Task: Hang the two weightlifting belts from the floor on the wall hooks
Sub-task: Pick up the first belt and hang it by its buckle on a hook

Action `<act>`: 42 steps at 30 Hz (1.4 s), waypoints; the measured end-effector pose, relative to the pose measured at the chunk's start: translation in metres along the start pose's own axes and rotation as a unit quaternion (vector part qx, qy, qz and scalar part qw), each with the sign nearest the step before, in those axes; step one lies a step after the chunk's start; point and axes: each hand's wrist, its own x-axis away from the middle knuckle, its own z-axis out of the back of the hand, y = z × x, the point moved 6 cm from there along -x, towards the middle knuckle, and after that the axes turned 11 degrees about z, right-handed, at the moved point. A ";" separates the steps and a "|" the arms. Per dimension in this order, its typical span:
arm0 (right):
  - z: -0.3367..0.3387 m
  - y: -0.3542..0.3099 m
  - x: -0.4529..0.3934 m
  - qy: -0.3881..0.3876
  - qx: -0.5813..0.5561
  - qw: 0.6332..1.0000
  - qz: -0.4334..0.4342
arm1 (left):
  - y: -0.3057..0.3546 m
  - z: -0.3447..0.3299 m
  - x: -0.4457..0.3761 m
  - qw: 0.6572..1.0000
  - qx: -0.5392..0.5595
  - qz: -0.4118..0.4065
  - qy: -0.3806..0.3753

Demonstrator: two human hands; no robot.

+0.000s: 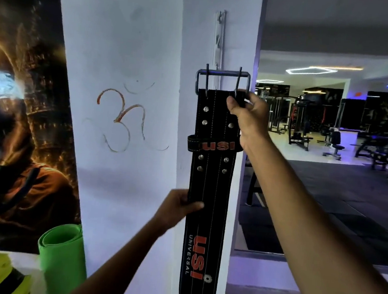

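A black weightlifting belt [210, 185] with red lettering hangs upright against a white pillar. Its steel buckle [222, 75] is at the top, level with the lowest hook of a white vertical hook rail [219, 39] fixed to the pillar. My right hand [245, 113] pinches the belt's top right corner just under the buckle. My left hand [178, 206] grips the belt's left edge about halfway down. Whether the buckle rests on a hook I cannot tell. A second belt is not in view.
A rolled green mat [62, 250] stands at the pillar's lower left, beside a dark wall poster [22, 117]. To the right the room opens onto a gym floor with weight machines [303, 123] and benches [375, 148]. A person stands at the far right edge.
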 end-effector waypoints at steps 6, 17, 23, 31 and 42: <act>0.010 0.004 0.008 0.017 0.018 1.000 -0.004 | -0.050 -0.021 0.026 0.997 -0.009 0.060 -0.044; 0.011 0.008 0.017 -0.005 0.010 1.000 -0.015 | -0.059 -0.018 0.019 0.999 0.011 0.045 -0.016; 0.015 0.010 0.025 -0.010 -0.004 0.999 -0.031 | -0.015 -0.012 0.026 0.997 0.055 -0.021 0.046; 0.014 0.014 0.038 -0.014 -0.008 0.999 -0.031 | 0.153 0.043 0.005 0.957 0.098 -0.197 0.189; 0.016 0.010 0.042 -0.045 0.088 0.988 0.120 | 0.175 0.044 -0.004 0.937 0.039 -0.234 0.255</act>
